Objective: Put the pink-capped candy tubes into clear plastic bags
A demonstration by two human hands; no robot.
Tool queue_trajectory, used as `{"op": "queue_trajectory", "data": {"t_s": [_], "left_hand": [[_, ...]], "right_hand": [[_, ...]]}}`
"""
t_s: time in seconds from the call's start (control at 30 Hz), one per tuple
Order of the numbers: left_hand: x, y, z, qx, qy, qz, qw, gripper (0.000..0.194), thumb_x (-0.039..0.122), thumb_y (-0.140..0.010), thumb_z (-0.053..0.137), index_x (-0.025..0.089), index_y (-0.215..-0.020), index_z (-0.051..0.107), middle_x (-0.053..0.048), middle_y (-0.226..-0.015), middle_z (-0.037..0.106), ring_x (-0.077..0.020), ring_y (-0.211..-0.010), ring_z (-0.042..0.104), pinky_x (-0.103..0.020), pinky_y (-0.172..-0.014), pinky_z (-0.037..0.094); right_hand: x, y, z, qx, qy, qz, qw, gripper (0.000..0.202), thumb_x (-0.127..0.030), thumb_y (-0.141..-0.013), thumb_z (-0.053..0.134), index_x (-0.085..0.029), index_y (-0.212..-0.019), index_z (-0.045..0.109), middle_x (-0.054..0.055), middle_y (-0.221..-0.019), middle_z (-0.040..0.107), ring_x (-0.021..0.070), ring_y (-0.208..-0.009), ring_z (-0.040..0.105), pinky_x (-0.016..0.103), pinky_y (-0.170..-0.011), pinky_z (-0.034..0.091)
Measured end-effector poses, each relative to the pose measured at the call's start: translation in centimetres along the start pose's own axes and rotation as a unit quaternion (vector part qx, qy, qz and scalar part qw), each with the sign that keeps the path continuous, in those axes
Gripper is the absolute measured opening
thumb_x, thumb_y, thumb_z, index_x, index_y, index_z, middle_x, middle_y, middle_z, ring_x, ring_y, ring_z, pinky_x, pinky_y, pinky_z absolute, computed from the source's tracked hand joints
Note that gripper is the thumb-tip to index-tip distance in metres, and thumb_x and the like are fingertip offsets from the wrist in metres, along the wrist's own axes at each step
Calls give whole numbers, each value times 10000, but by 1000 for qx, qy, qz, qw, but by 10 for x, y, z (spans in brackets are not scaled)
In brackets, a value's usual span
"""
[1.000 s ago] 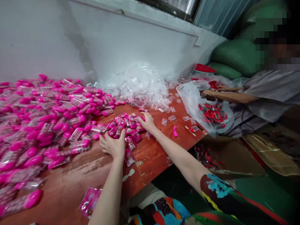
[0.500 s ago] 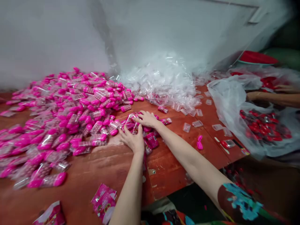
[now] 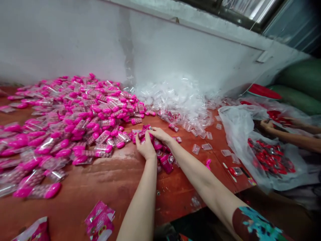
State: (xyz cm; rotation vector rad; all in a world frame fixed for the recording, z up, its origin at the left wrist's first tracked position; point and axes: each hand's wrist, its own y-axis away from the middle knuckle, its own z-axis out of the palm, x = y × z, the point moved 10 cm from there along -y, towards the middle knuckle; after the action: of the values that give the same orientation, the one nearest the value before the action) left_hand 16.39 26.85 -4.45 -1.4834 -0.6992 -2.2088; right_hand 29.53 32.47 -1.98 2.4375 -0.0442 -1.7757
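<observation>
Pink printed packets (image 3: 167,162) lie in a small heap under and beside my two hands on the reddish wooden table (image 3: 120,180). My left hand (image 3: 146,147) is curled at the near left side of the heap, with its thumb and fingers round a pink packet. From the right, my right hand (image 3: 159,134) reaches over the heap, its fingertips bent onto the same packets and close to my left fingers. A large mound of clear tubes with pink caps and small pink balls (image 3: 82,113) rises just left of the hands.
Clear plastic pieces (image 3: 180,97) are piled against the wall. At the right, another person's hands (image 3: 268,125) work over a white plastic bag (image 3: 232,125) of red items (image 3: 273,159). Flat pink packets (image 3: 100,222) lie near the front edge. A pink strip (image 3: 208,164) lies at right.
My hands have drawn closer together over the packets, with the fingers more curled. The camera view has tilted up, showing more wall and a window. The other person's hands have shifted.
</observation>
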Motion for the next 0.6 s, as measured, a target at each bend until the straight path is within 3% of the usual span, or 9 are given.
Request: {"op": "queue_trajectory", "data": {"t_s": [0.2, 0.33, 0.43, 0.5, 0.6], "left_hand": [[6, 12, 25, -18, 86, -49, 995, 550, 212, -829, 723, 145, -1348, 553, -116, -1131, 731, -182, -1047, 707, -266, -929, 535], [25, 24, 17, -39, 130, -43, 990, 559, 192, -815, 725, 130, -1343, 552, -123, -1089, 745, -196, -1019, 718, -283, -903, 551], [48, 29, -6, -56, 154, -17, 986, 583, 223, -817, 728, 151, -1363, 538, -125, -1153, 732, -205, -1073, 704, -293, -930, 544], [70, 27, -32, -59, 164, 13, 985, 603, 259, -819, 731, 165, -1378, 525, -124, -1190, 719, -212, -1109, 690, -302, -957, 534], [113, 20, -98, -22, 138, 78, 987, 628, 321, -831, 720, 165, -1400, 506, -138, -1223, 701, -228, -1125, 680, -326, -971, 531]], "right_hand": [[-10, 13, -21, 113, -103, 5, 988, 394, -483, -753, 616, -136, -930, 673, 7, -794, 684, 136, -705, 598, 244, -680, 475], [-31, 36, -20, 143, -140, -17, 979, 380, -495, -710, 651, -148, -863, 653, -14, -725, 640, 128, -664, 554, 243, -654, 438], [-51, 55, 1, 135, -166, -37, 976, 379, -498, -717, 665, -154, -875, 655, -16, -733, 641, 128, -661, 548, 242, -650, 437], [-70, 68, 27, 118, -177, -57, 975, 376, -496, -737, 660, -155, -894, 665, -7, -760, 654, 134, -683, 561, 244, -665, 449], [-107, 88, 91, 74, -178, -87, 977, 330, -467, -775, 640, -158, -889, 669, 7, -800, 670, 144, -731, 584, 249, -699, 469]]}}
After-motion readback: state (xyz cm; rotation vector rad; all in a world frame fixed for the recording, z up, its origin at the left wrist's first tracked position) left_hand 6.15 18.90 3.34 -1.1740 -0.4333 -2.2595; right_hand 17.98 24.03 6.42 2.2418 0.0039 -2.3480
